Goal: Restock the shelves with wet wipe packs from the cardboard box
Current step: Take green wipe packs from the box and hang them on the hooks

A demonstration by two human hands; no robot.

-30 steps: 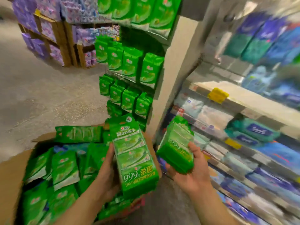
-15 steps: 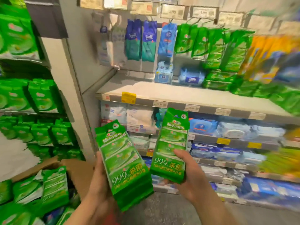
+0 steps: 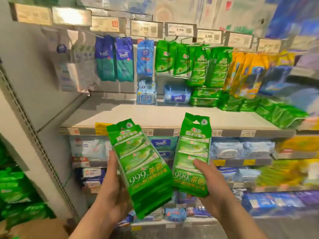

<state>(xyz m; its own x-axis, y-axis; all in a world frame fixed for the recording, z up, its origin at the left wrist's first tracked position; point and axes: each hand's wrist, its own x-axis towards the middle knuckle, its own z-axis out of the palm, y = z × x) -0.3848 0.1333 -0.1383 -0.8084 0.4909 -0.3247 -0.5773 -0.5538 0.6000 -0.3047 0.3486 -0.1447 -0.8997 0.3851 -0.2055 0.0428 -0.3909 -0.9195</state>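
Green plastic fills both hands. The left hand [image 3: 113,185] grips a tall green wipe multipack [image 3: 139,168] from behind and from its left edge, fingers closed around it; the pack leans with its top to the left. The right hand [image 3: 209,185] holds a second green multipack [image 3: 192,157] more upright, thumb pressed on its front, the other fingers hidden behind. The lower corners of the two packs are touching. Both forearms rise from the bottom edge and open outward like a V.

Compared with half a second ago, both packs are higher and now cover the front edge of the middle shelf [image 3: 172,116]; the camera has turned more toward the shelves. The cardboard box [image 3: 34,230] shows only as a brown corner at the bottom left, below and left of the shelf, and the packs in it are no longer visible.

The front part of the shelf, just above the two packs, is bare and wide. At the back of it stand blue wipe packs [image 3: 177,95] and stacked green packs [image 3: 205,97]; more green packs lie along its right side. Above the shelf, green multipacks [image 3: 193,62] hang on hooks under the price tags [image 3: 179,29]. The right side of the view is blurred.
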